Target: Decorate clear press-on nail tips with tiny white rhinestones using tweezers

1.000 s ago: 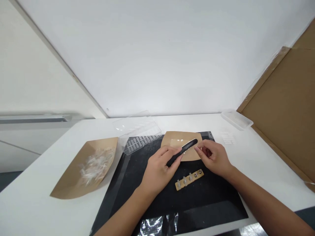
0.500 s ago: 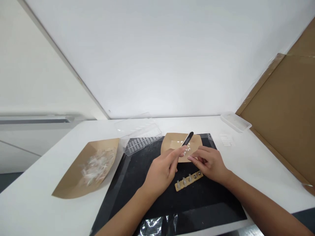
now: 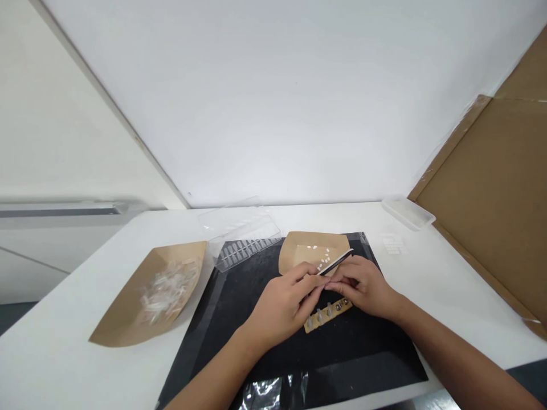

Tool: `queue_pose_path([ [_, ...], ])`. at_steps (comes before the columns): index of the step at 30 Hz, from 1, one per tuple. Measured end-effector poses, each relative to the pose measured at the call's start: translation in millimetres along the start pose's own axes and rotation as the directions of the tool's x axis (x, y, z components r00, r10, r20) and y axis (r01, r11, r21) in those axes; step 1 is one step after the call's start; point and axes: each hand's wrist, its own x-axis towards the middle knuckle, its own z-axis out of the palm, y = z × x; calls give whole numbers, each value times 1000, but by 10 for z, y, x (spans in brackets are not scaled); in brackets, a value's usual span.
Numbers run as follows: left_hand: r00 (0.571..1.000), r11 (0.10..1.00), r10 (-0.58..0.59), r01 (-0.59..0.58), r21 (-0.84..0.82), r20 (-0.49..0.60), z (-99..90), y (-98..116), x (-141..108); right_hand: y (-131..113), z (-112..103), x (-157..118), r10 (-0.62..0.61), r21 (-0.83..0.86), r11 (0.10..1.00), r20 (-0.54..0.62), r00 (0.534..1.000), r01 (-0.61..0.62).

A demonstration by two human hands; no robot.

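My left hand point(image 3: 280, 307) is closed on a slim black-and-white nail file point(image 3: 341, 261), which slants up to the right. Its fingertips meet those of my right hand point(image 3: 363, 286). That right hand is pinched; whatever sits between its fingertips is too small and hidden to make out. Just below the hands lies a tan strip point(image 3: 315, 327) with several clear nail tips point(image 3: 320, 316) standing on it and two bare metal studs at its right end. Behind them, a brown paper tray point(image 3: 293, 246) holds several small white pieces point(image 3: 327, 250).
A black mat point(image 3: 239, 319) covers the middle of the white table. At left, another brown tray point(image 3: 123, 319) holds a heap of clear pieces. A clear case of nail tips point(image 3: 243, 250) lies open at the mat's back-left corner. A clear plastic box point(image 3: 408, 213) stands near the cardboard wall point(image 3: 491, 199).
My left hand has turned and lowered the nail file, now seen edge-on, and brought it against my right fingertips. My right hand has barely moved.
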Motion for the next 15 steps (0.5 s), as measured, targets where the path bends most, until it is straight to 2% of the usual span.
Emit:
queue_pose_path([
  [7, 1000, 1000, 21, -21, -16, 3, -3, -29, -3, -8, 5, 0, -45, -34, 998, -29, 999, 44],
  [11, 999, 1000, 7, -8, -15, -32, 38, -52, 1, -18, 10, -3, -27, -53, 998, -64, 998, 24],
  [15, 998, 999, -28, 27, -29, -56, 74, -62, 7, -49, 27, 14, 39, 41, 999, -100, 994, -35],
])
